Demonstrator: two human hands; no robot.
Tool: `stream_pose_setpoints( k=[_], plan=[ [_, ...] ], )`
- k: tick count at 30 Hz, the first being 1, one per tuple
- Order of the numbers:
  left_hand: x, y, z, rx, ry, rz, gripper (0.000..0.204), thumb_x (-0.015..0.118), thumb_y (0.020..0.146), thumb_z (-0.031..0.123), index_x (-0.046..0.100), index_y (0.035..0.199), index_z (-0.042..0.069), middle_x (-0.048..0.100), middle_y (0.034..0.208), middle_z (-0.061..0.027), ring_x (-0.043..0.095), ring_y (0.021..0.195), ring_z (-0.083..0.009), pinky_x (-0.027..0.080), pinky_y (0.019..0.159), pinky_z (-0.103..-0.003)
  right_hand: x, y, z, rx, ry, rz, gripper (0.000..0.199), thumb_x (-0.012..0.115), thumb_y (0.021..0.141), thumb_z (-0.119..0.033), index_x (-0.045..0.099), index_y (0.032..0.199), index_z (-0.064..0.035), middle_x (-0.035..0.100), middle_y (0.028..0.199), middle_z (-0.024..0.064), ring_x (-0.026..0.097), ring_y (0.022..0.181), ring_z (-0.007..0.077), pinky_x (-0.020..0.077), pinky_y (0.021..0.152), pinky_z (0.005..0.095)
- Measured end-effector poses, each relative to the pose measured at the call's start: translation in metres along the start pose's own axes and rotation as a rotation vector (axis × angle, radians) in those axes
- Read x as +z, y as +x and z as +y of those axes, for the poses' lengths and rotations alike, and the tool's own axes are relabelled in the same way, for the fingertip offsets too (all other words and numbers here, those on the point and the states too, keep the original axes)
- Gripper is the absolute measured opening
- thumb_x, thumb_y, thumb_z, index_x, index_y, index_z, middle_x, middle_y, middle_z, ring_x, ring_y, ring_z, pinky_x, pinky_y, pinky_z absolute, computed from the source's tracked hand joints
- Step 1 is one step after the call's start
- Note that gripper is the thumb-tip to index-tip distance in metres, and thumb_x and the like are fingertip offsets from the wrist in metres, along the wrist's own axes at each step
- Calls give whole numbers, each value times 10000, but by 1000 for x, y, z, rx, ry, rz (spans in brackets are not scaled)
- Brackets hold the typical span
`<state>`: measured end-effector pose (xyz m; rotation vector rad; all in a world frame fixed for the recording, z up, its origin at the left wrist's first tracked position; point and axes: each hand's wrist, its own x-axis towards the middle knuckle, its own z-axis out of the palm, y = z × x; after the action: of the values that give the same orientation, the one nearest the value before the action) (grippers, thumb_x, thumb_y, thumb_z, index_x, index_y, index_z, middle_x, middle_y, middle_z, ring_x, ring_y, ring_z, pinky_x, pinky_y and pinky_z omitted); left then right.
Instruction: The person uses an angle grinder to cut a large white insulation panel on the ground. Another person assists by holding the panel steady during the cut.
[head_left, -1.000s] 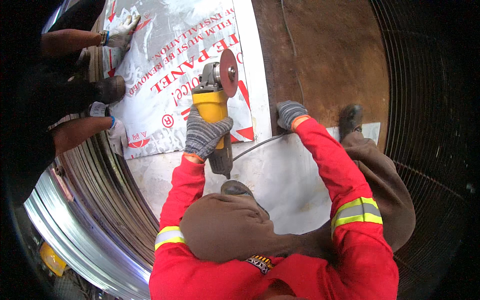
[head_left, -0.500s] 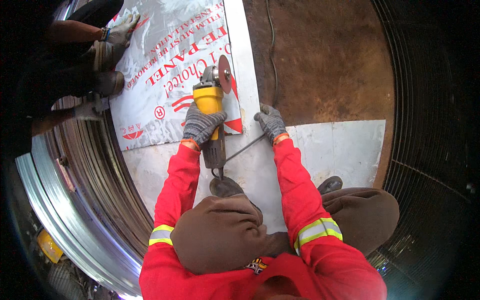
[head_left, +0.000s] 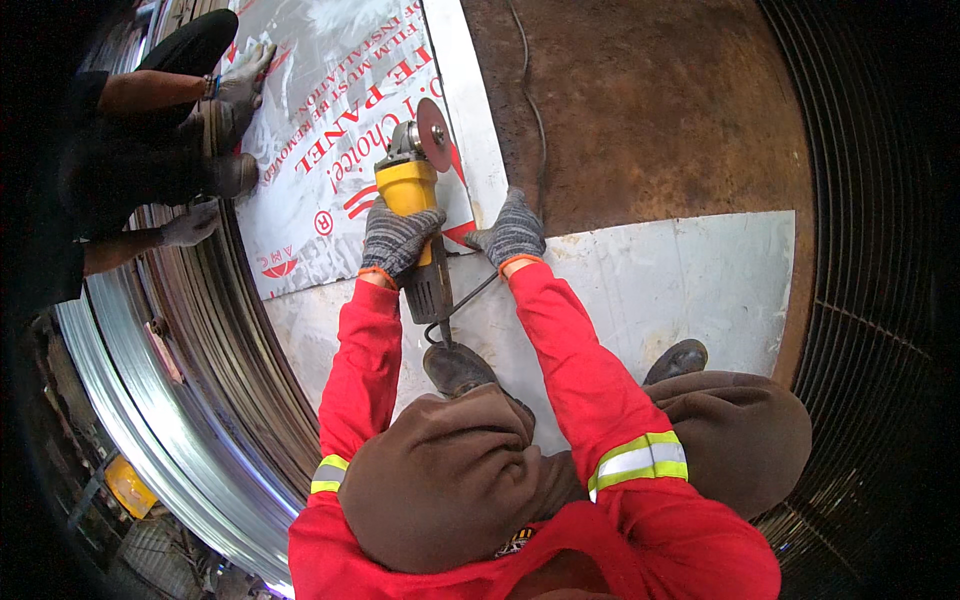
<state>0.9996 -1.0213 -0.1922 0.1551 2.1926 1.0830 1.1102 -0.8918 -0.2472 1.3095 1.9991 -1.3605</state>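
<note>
My left hand (head_left: 397, 238), in a grey knit glove, grips the yellow body of an angle grinder (head_left: 416, 210). Its red cutting disc (head_left: 434, 121) stands over the film-covered metal panel (head_left: 330, 120). My right hand (head_left: 513, 228), also gloved, rests flat on the panel's lower right edge, just right of the grinder. The grinder's black cable (head_left: 460, 312) loops back toward my boot (head_left: 455, 367). I wear red sleeves with reflective bands and brown trousers.
Another person crouches at the upper left with gloved hands (head_left: 240, 85) on the panel's far edge. A bare metal sheet (head_left: 680, 290) lies under my knees on rusty brown floor (head_left: 650, 110). Stacked metal strips (head_left: 200, 360) curve along the left. Wire mesh (head_left: 860, 300) is at the right.
My right hand slid left along the sheet until it lies close beside the grinder. The grinder and my left hand stay over the panel.
</note>
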Motion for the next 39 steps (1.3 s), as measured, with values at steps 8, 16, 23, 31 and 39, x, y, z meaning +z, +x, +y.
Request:
stream_pose_setpoints(
  k=[8, 16, 23, 31, 39],
  plan=[
    [-2, 2, -7, -56, -52, -37, 421, 792, 713, 145, 588, 1058, 18, 664, 882, -79, 653, 726, -198, 550, 650, -346, 4, 2, -1, 21, -13, -9, 1047, 928, 564, -295, 352, 1392, -13, 550, 1309, 247, 553, 1218, 370, 458, 1027, 431],
    [3, 13, -9, -25, -41, -54, 322, 737, 784, 160, 596, 1045, 35, 643, 822, -61, 627, 660, -190, 535, 602, -348, 13, 7, 9, -44, 28, 0, 1056, 919, 567, -323, 353, 1391, 18, 561, 1285, 261, 563, 1199, 378, 461, 1016, 427],
    [9, 15, -8, -122, -58, -46, 332, 763, 761, 183, 632, 1028, 34, 666, 852, -60, 636, 691, -174, 526, 627, -335, 17, 6, 18, -81, 41, 59, 1082, 913, 583, -336, 324, 1420, 18, 517, 1335, 271, 535, 1236, 369, 430, 1050, 417],
    [9, 17, -9, -90, 35, -27, 357, 779, 749, 210, 640, 1020, 24, 677, 854, -62, 641, 687, -175, 527, 625, -337, 20, 5, 18, -105, 43, 49, 1089, 911, 585, -342, 315, 1417, 27, 517, 1323, 265, 542, 1219, 371, 438, 1038, 421],
    [15, 21, -11, -102, 121, -16, 334, 781, 737, 227, 655, 970, 23, 680, 819, -63, 640, 667, -176, 523, 619, -336, 28, 7, 27, -171, 9, 132, 1088, 905, 600, -335, 293, 1426, 22, 495, 1326, 276, 515, 1238, 388, 427, 1046, 430]
  ],
)
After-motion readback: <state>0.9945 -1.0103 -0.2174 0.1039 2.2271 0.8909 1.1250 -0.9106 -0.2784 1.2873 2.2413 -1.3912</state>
